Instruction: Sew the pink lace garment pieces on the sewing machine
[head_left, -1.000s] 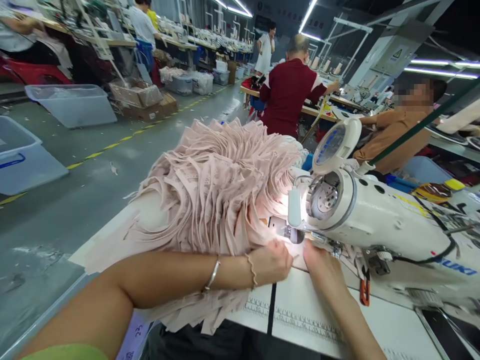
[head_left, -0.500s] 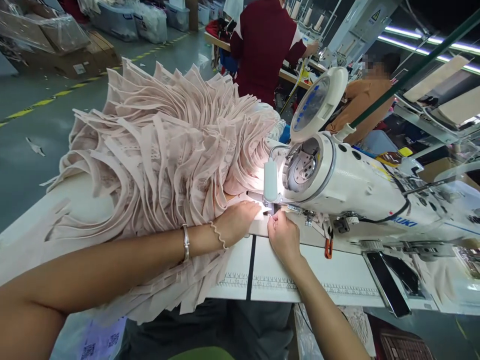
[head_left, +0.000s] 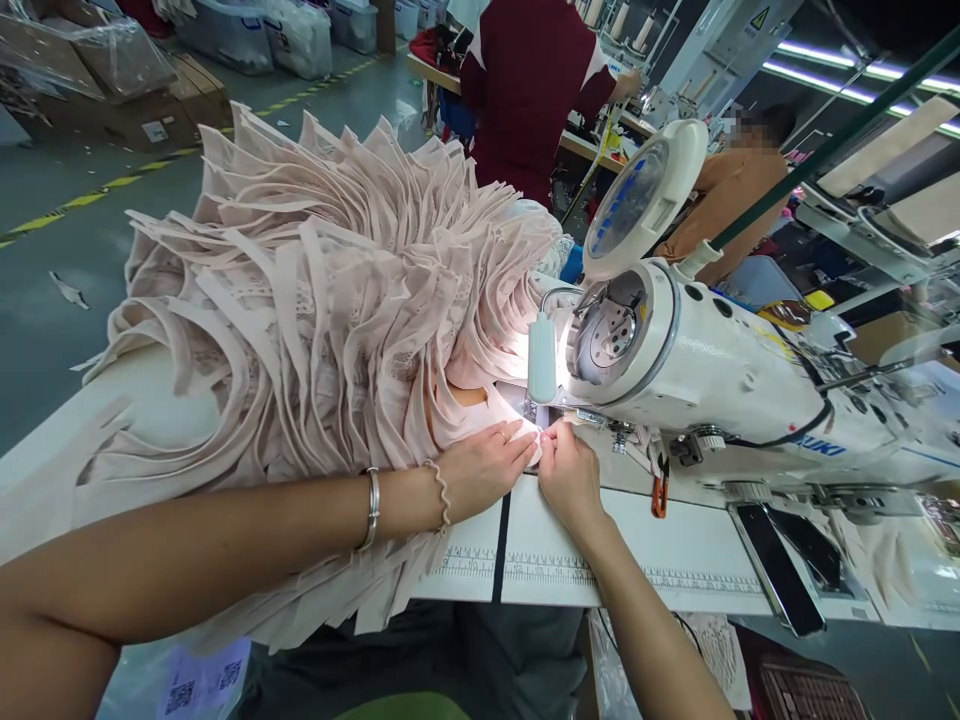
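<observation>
In front of the sewing machine [head_left: 705,350], a pale pink fabric piece [head_left: 465,415] lies partly in the lamp's glow. My left hand [head_left: 484,470] has its fingers together on that piece near its tip; the thumb is hidden. Close by on the right, my right hand [head_left: 568,470] pinches the edge of the same piece, fingertips almost touching the left ones. Both hands are just in front of the needle area, whose details are lost in the glare. A big pile of matching pink fabric pieces [head_left: 322,290] with lace spreads over the table's left side.
Orange-handled snippers [head_left: 659,490] hang by the machine. A phone [head_left: 776,570] lies on the table [head_left: 637,545], which has a printed ruler along its front edge. A round magnifier [head_left: 645,200] stands above the machine head. Two people work beyond, one in a maroon top [head_left: 525,90].
My left hand has drawn back toward me, away from the needle area, bringing the fabric's tip to my right fingers. More of the piece shows. The right hand has barely moved.
</observation>
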